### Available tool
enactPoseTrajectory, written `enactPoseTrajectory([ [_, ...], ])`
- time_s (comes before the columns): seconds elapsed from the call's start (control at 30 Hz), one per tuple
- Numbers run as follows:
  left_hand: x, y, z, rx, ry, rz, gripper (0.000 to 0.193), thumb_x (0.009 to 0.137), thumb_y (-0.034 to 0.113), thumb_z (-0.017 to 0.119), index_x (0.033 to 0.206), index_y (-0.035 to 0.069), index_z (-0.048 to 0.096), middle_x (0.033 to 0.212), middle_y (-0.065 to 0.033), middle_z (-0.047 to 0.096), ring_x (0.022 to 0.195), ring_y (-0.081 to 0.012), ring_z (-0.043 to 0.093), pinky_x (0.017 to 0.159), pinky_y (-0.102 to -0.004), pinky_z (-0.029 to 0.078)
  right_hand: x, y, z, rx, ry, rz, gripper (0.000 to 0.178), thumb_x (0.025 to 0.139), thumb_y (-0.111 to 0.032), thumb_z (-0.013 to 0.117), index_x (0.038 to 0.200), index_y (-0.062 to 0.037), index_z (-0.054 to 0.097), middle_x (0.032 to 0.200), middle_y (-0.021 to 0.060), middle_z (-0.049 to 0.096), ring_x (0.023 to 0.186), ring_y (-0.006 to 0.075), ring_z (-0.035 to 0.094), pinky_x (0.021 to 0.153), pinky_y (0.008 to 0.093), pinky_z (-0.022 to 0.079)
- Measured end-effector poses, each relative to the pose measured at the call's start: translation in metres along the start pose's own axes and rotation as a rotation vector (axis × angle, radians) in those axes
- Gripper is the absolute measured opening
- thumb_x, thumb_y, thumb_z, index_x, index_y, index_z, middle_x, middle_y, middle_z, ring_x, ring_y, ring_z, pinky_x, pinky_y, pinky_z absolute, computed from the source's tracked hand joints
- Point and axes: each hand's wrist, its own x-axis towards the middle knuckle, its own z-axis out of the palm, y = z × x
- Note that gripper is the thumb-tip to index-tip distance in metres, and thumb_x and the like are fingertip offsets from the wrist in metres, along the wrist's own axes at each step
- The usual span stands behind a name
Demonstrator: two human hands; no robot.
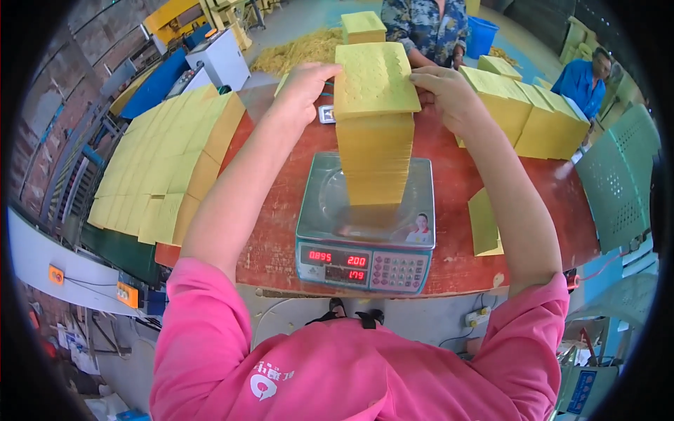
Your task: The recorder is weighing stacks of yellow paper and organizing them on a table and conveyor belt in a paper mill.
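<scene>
A tall stack of yellow paper sheets (374, 158) stands upright on the metal pan of a digital scale (319, 221), whose red display is lit. Its top sheet (372, 74) shows rows of small punched marks, and the uppermost part sticks out slightly over the sheets below. My left hand (307, 90) is closed on the left edge near the top, fingertips against the paper. On the opposite edge, my right hand (448, 97) grips the stack between thumb and fingers; some fingers are hidden.
Yellow paper stacks fill the left side (158, 158) and the far right (530, 112) of the red table (274, 245). A folded yellow sheet (484, 221) lies right of the scale. Two people (425, 28) are beyond the table. A green chair (621, 179) stands at the right.
</scene>
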Motion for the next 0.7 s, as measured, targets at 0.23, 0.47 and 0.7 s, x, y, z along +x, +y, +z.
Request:
enactPoseTrajectory([
  [0.23, 0.005, -0.012, -0.015, 0.132, -0.094, -0.025, 0.016, 0.087, 0.020, 0.065, 0.084, 0.005, 0.062, 0.078, -0.0058, 0.064, 0.058, -0.0126, 0.058, 0.045, -0.0254, 0.041, -0.002, 0.008, 0.002, -0.090, 0.021, 0.008, 0.016, 0.090, -0.015, 0.064, 0.097, -0.0017, 0.067, 0.079, 0.0045, 0.065, 0.064, 0.0111, 0.060, 0.055, 0.0225, 0.045],
  [0.47, 0.005, -0.017, -0.011, 0.215, -0.133, -0.080, 0.018, 0.090, 0.024, 0.064, 0.082, 0.009, 0.062, 0.071, -0.0023, 0.065, 0.050, -0.0096, 0.054, 0.043, -0.0252, 0.035, -0.007, 0.011, -0.002, -0.135, 0.052, 0.020, 0.016, 0.088, -0.015, 0.065, 0.097, -0.0012, 0.067, 0.076, 0.0038, 0.064, 0.057, 0.0096, 0.058, 0.050, 0.0216, 0.043],
  [0.7, 0.008, -0.026, -0.011, 0.233, -0.129, -0.026, 0.019, 0.090, 0.024, 0.064, 0.081, 0.008, 0.058, 0.067, -0.0048, 0.063, 0.046, -0.0110, 0.053, 0.038, -0.0242, 0.035, -0.009, 0.020, -0.002, -0.177, 0.074, -0.026, 0.019, 0.089, -0.017, 0.063, 0.099, -0.0026, 0.068, 0.075, 0.0010, 0.065, 0.060, 0.0097, 0.058, 0.055, 0.0221, 0.042],
])
